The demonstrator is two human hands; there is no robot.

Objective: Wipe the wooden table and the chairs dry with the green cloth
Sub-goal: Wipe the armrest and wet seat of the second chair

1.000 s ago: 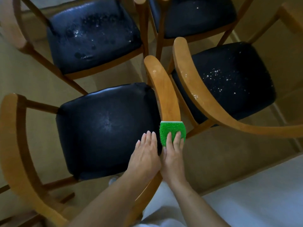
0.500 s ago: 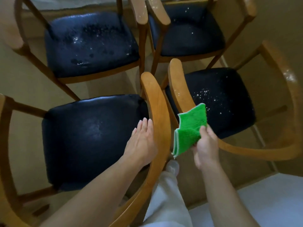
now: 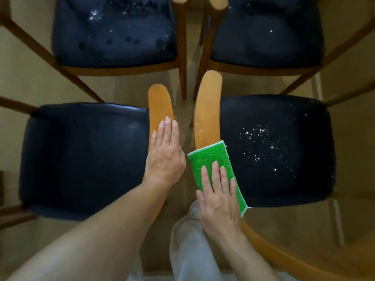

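Note:
The folded green cloth (image 3: 215, 165) lies over the curved wooden backrest (image 3: 208, 110) of the near right chair. My right hand (image 3: 218, 197) presses flat on the cloth with straight fingers. That chair's black seat (image 3: 274, 151) is speckled with water drops. My left hand (image 3: 165, 153) rests flat on the wooden backrest (image 3: 159, 104) of the near left chair, whose black seat (image 3: 85, 159) looks mostly free of drops. No wooden table is in view.
Two more wet black-seated chairs stand at the back, one left (image 3: 113, 31) and one right (image 3: 265, 31). A narrow gap of tan floor (image 3: 183, 122) runs between the two near backrests. My light trouser leg (image 3: 188, 240) shows below.
My right hand carried the cloth from the left chair's backrest, lifted it, and laid it flat on the right chair's backrest. My left hand moved onto the left backrest.

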